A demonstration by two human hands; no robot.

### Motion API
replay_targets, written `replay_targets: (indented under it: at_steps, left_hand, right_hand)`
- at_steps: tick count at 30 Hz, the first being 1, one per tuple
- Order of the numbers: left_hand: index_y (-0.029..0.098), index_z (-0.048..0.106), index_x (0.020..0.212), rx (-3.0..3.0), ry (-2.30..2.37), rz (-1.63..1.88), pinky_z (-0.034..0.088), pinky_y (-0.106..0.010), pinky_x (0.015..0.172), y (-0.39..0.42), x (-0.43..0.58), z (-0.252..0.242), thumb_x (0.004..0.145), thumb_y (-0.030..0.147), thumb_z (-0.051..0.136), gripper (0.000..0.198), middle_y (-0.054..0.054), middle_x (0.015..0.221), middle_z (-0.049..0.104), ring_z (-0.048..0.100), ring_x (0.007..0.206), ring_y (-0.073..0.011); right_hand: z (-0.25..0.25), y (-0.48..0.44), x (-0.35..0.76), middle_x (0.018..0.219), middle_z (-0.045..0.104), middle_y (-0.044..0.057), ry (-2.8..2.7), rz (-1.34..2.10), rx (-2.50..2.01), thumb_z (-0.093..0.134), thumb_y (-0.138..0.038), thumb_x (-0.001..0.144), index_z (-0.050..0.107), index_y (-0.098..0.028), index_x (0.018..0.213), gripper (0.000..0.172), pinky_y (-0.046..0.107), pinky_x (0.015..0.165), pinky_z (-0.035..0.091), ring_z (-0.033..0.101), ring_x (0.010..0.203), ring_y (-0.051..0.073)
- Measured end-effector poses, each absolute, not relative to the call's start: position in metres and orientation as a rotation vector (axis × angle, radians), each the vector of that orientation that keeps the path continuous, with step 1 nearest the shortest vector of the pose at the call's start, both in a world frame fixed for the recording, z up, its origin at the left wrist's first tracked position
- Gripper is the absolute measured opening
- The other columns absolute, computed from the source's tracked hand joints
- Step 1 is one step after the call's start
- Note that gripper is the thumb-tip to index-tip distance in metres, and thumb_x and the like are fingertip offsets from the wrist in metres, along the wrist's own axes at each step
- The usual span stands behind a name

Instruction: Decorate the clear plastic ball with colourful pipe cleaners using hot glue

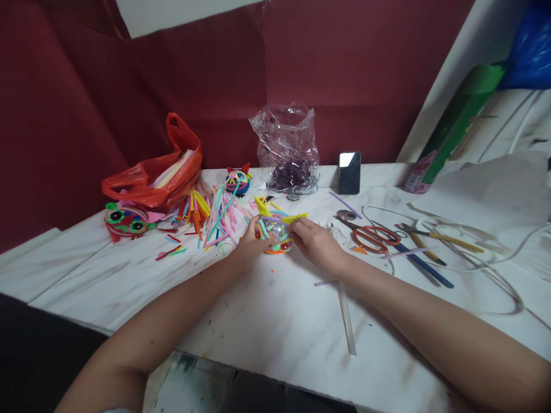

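Between my hands, just above the white table, is a clear round ball ornament (276,228) decorated with coloured pipe cleaners and two yellow ears. My left hand (253,240) is closed around its left side, the thumb across the near face. The fingers of my right hand (313,240) are pinched at its right side, by the base of the right yellow ear (295,218); whether a loose strip is also in that pinch is hidden. Beyond the ball, to the left, stands a finished-looking blue cat-faced ball (238,181) with red ears.
Pipe cleaners (224,215) lie heaped at left, near a red plastic bag (157,178) and a larger animal-faced ball (129,221). A clear bag (293,155) and a phone (349,173) stand behind. Orange-handled scissors (374,238), pliers (424,258) and a white cable (512,287) lie right; a glue stick (346,321) lies nearer.
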State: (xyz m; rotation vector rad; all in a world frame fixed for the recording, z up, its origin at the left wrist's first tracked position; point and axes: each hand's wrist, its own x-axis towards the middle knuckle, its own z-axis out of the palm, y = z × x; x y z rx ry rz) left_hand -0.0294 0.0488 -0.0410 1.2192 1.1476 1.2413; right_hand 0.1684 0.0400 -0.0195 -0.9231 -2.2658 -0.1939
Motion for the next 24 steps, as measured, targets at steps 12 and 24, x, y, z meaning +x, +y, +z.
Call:
replay_targets:
  at_steps: [12,24]
  left_hand:
    - [0.027,0.017,0.149,1.206,1.004,1.145,0.038,-0.047,0.109,0.038,-0.029,-0.029,0.046,0.018,0.089,0.126,-0.013,0.138,0.052,0.051,0.126,-0.0310]
    - [0.024,0.036,0.141,1.091,1.053,1.323,0.045,-0.042,0.101,0.040,-0.021,-0.027,0.053,0.014,0.084,0.101,-0.009,0.119,0.064,0.061,0.109,-0.0260]
  right_hand:
    - [-0.019,0.037,0.168,0.097,0.063,0.010,-2.272,-0.145,-0.988,0.047,-0.011,0.090,0.061,-0.018,0.093,0.016,0.027,0.067,0.047,0.062,0.081,0.019]
    - [-0.020,0.032,0.168,0.099,0.067,0.011,-2.203,-0.364,-0.939,0.048,-0.015,0.091,0.062,-0.019,0.097,0.016,0.029,0.064,0.048,0.063,0.083,0.021]
